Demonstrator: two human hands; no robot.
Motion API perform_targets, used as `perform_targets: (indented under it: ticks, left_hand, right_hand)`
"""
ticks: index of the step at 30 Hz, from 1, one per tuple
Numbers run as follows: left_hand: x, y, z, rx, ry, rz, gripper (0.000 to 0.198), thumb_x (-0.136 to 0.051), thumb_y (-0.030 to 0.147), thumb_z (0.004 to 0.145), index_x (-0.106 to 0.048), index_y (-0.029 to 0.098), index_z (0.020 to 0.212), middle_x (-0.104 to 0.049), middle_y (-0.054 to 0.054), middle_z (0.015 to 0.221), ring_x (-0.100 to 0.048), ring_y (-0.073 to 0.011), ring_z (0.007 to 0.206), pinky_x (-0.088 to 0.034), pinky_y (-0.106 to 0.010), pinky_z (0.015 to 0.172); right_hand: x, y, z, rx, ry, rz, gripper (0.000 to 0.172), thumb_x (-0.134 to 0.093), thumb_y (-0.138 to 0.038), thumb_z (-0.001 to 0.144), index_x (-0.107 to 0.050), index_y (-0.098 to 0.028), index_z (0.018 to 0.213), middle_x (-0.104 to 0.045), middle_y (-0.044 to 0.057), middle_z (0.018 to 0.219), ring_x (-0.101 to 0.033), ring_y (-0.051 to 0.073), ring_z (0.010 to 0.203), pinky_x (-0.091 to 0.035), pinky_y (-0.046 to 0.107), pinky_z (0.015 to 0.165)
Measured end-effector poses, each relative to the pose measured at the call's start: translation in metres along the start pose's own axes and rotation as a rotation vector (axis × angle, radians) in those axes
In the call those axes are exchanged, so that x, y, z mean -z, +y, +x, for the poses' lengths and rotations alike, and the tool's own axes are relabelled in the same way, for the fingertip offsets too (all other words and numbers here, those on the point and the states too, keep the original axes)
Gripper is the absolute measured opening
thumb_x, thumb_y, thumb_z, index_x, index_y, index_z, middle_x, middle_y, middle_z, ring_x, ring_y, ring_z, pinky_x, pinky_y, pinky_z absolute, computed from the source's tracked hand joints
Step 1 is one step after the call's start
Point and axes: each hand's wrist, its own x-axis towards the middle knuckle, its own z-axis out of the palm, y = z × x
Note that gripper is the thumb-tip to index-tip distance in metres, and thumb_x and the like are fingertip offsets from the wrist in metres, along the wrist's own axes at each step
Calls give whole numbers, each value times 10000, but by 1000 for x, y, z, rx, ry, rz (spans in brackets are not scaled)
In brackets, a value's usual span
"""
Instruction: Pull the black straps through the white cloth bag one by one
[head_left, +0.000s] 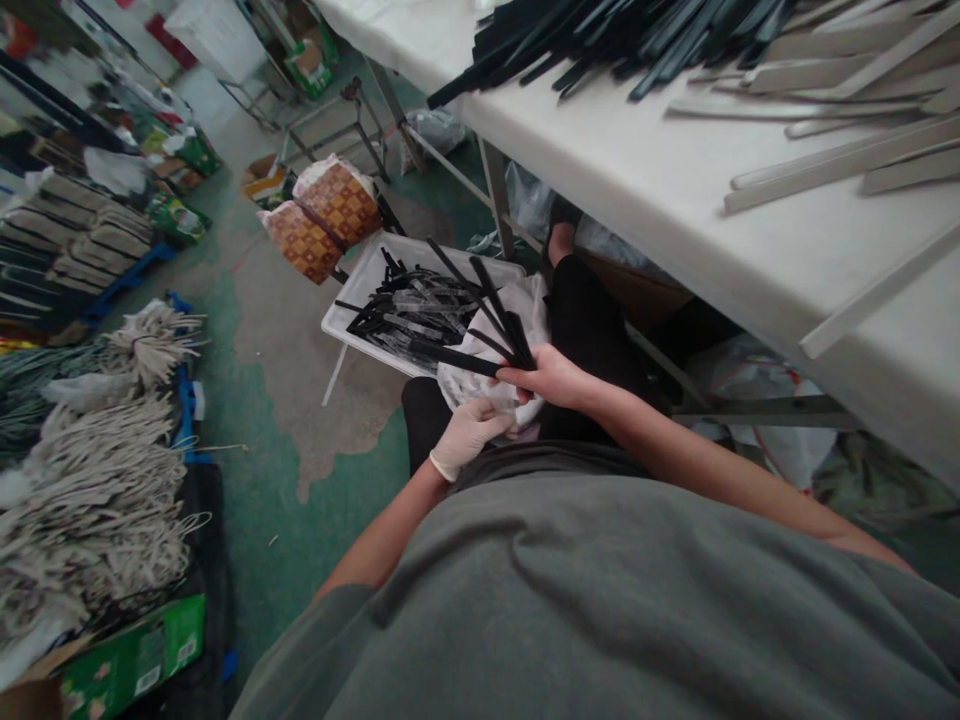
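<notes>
My right hand (551,378) is closed around several flat black strips (491,300), which fan out forward and to the left over my lap. Beside it, my left hand (469,437) wears a white glove. Its fingers are pressed together at the edge of a white, partly see-through bag or cloth (459,385) on my lap; what they pinch I cannot make out. Just past my knees a white plastic bin (335,322) holds many black strips (420,300), some with clear wrapping.
At the right stands a white-topped table (600,150) bearing black strips (622,40) and beige strips (847,165). Ahead is a checked cushion (322,220) tied onto a frame. Bundles of beige cord (105,500) and a green box (135,660) lie left.
</notes>
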Motion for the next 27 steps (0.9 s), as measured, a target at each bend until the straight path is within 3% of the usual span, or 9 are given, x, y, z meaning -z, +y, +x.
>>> perform_targets:
  ticks: [4,8,11,13,16,19,22,24,27]
  left_hand:
    - [11,30,18,126,-138,44,167,-745,249,726,-745,124,838,-733,-99,763,-692,-240,737,-552,-376,788]
    - [54,98,53,118,-24,-63,261,-611,332,852,-733,101,848,-739,-137,833,-715,-271,800,-559,-419,808]
    - [91,178,60,-160,220,-103,403,-353,266,966,-704,86,1048,-745,-70,971,-661,-220,1054,-487,-392,892]
    - [105,226,49,-424,310,-127,574,-123,218,978,-653,135,1181,-728,62,989,-536,-190,1216,-416,-362,934]
    - [106,257,29,-706,376,-74,651,-40,252,977,-643,251,1225,-691,177,1016,-439,-173,1306,-412,-341,940]
    - [88,218,31,-616,438,-96,407,-318,336,1003,-699,275,1132,-703,119,1093,-548,-209,1243,-498,-329,911]
    - [60,135,53,-190,432,-353,244,-489,309,959,-702,191,938,-746,-23,938,-689,-208,998,-562,-302,795]
    - [40,80,64,64,449,-553,235,-511,304,953,-656,179,816,-722,-25,795,-702,-152,829,-554,-262,739]
    - [17,27,68,218,441,-741,255,-559,332,930,-603,175,734,-675,-7,712,-669,-113,697,-525,-232,688]
  right_hand:
    - [3,-3,2,3,52,17,349,-699,-467,732,-696,-128,814,-555,-24,454,-480,93,397,-375,214,425]
    - [24,-2,-1,-4,267,101,372,-668,-509,749,-687,-138,771,-563,-3,474,-421,87,399,-330,229,412]
    - [40,4,-8,-17,373,155,388,-658,-544,752,-658,-155,744,-675,56,645,-404,85,424,-315,240,402]
    - [48,10,-13,-13,426,193,400,-665,-567,748,-636,-168,753,-708,77,737,-409,89,434,-314,246,401]
    - [55,18,-25,23,466,207,402,-667,-576,764,-619,-177,758,-694,72,742,-422,90,435,-327,255,417]
    - [56,20,-41,45,452,134,401,-634,-568,813,-624,-176,726,-652,43,666,-435,89,435,-364,263,462]
    - [52,19,-60,11,388,16,447,-593,-596,839,-631,-176,693,-594,18,549,-463,103,440,-405,270,513]
    - [47,19,-72,-30,336,-35,472,-600,-632,813,-628,-176,693,-597,19,541,-473,106,432,-406,268,501]
    - [39,22,-85,-83,259,-90,471,-622,-640,779,-624,-174,709,-640,28,610,-472,99,417,-388,256,453]
